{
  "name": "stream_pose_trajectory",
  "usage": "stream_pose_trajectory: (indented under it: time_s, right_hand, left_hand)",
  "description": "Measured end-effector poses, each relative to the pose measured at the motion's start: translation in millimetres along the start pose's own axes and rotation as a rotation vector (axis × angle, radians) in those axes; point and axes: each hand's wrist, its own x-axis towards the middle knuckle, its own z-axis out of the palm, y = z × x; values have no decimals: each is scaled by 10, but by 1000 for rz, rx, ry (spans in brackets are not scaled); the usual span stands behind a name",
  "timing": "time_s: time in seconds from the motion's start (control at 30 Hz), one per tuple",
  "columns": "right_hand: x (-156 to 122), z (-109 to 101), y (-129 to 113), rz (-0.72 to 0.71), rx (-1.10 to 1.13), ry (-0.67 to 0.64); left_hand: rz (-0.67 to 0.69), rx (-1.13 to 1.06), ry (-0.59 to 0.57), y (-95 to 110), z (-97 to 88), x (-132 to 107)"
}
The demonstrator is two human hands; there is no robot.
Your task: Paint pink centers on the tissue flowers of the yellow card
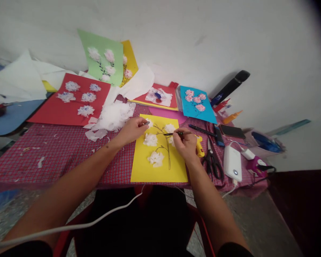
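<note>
The fingers of the right hand (183, 144) are pinched shut around a slim black pen (171, 134), its tip over the drawn brown branches (168, 157) on a yellow card (141, 167); the left hand (131, 130) pinches a small grey bit (147, 123), too small to identify. The card lies on a red checked tablecloth (56, 160) — branches drawn, white tissue puffs (150, 139) in place, uncoloured, whereas a blue card (210, 116) has pink-tinted blossoms (200, 107). Just right sit a yellow glue gun (199, 147) and black-handled scissors (212, 160) — within easy reach
</note>
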Motion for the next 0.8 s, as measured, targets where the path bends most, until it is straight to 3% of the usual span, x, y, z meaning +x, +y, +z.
stream_pose_trajectory:
  time_s: [0.8]
  right_hand:
    - [-3, 14, 140, -59, 85, -18]
  left_hand:
    - [-30, 9, -5, -52, -8, 42]
